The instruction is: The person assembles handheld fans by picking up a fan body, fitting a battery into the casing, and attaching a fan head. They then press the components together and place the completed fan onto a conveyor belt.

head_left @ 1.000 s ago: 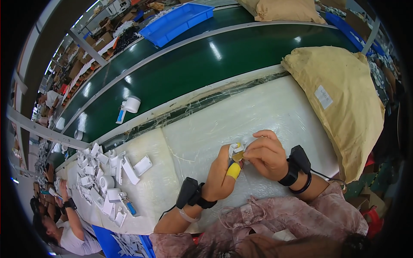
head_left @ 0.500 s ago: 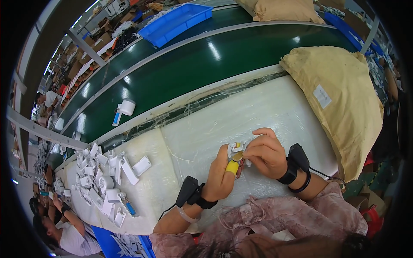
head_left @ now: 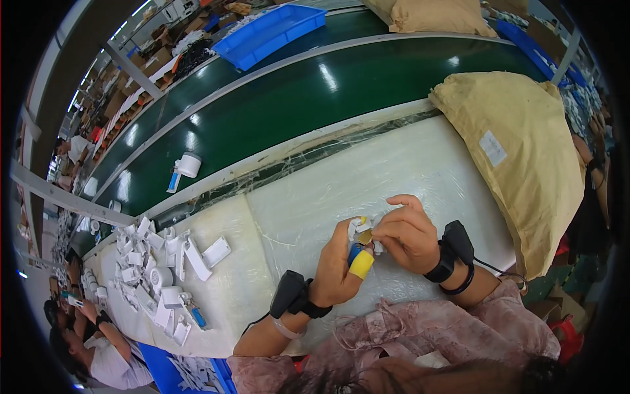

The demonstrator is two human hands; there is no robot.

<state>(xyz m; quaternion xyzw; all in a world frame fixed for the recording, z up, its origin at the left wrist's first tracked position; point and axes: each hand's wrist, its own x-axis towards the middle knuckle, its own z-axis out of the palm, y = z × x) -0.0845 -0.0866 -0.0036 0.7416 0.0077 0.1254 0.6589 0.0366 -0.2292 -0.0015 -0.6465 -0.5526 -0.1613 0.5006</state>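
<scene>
My left hand [head_left: 336, 266] is closed round a small white plastic housing [head_left: 354, 227] above the wrapped table top. A yellow cover [head_left: 361, 264] wraps its thumb. Beside the thumb a blue cylinder [head_left: 355, 252] shows in the housing, and a small tan piece [head_left: 365, 237] sits above it. The fingers of my right hand [head_left: 408, 241] are bent and pinched together at the housing's right side. Whatever lies between those fingertips is hidden. Black bands with boxes circle both wrists.
A heap of white plastic parts [head_left: 157, 279] lies left on the table. A white round-headed unit [head_left: 189, 165] rests on the green conveyor [head_left: 262, 125]. A large tan sack [head_left: 518, 144] stands right. A blue tray [head_left: 269, 39] is at the back; co-workers sit at lower left.
My left thumb has shifted down and right, and the blue cylinder now shows. My right hand stays almost in place. The round-headed unit on the conveyor has moved slightly left.
</scene>
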